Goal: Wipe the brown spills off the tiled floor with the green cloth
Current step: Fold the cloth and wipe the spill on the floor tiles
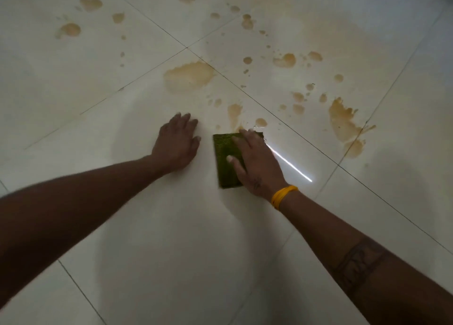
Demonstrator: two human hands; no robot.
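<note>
The floor point(73, 84) carries brown spills point(188, 76) ahead of and to the right of both hands. The left hand point(176, 144) lies flat on tile. The right hand point(255, 163), fingers straight, presses the folded cloth point(224, 158) at the nearest spills' edge.

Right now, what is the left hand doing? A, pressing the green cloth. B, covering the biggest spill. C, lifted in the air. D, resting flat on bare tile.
D: the left hand lies flat on the tiled floor, beside the green cloth, which the right hand presses.
</note>
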